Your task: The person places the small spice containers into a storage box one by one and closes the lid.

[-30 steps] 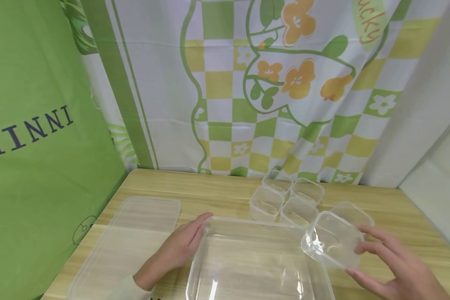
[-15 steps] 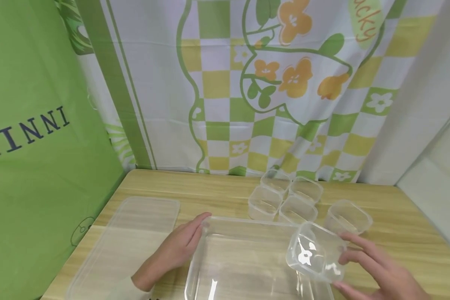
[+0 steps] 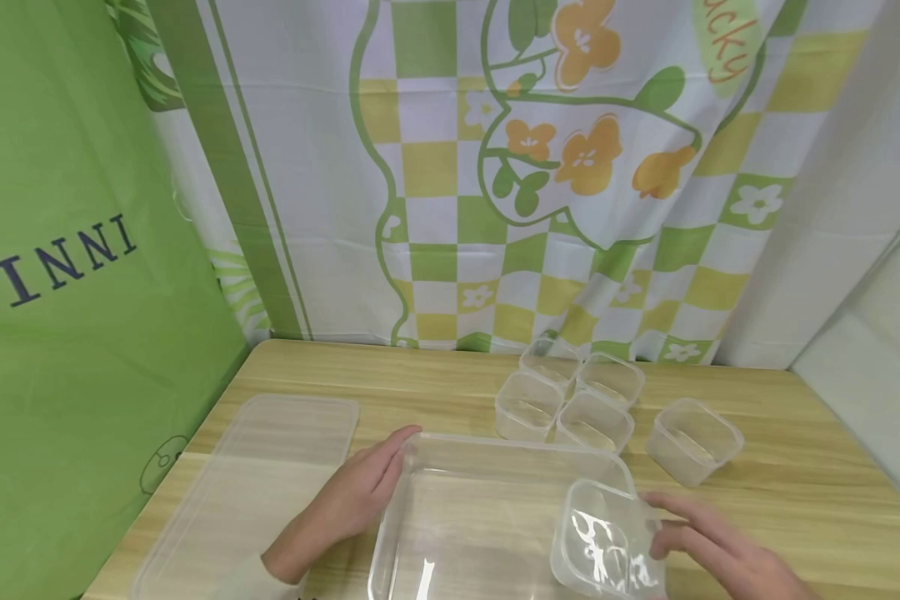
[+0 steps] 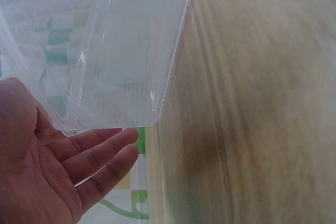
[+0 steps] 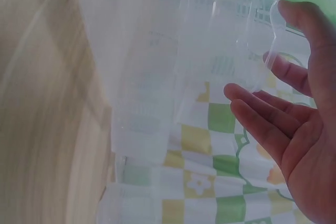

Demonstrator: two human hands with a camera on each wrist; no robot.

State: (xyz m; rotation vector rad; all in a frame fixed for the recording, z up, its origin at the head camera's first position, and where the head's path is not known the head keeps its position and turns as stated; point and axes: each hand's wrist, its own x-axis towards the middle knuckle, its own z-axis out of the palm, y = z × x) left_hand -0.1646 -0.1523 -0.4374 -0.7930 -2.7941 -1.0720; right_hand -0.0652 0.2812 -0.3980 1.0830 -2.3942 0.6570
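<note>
A large clear plastic container [image 3: 480, 508] stands on the wooden table, with its near side cut off by the head view. My left hand [image 3: 356, 492] touches its far left corner, fingers loosely extended along the outer wall in the left wrist view. My right hand [image 3: 720, 542] pinches a small clear plastic container [image 3: 607, 542] by its rim, thumb on one side and fingertips on the other in the right wrist view. The small container is tilted over the right part of the large one. Whether it touches the bottom I cannot tell.
Several small clear containers [image 3: 528, 408] are grouped behind the large one. Another small container [image 3: 693, 442] stands apart at the right. A flat clear lid [image 3: 270, 467] lies at the left. A patterned curtain [image 3: 510, 275] hangs behind the table [image 3: 420, 375].
My right hand has moved left and toward me with the small container, from beside the large container's right edge to over its right part. The left hand has stayed at the corner.
</note>
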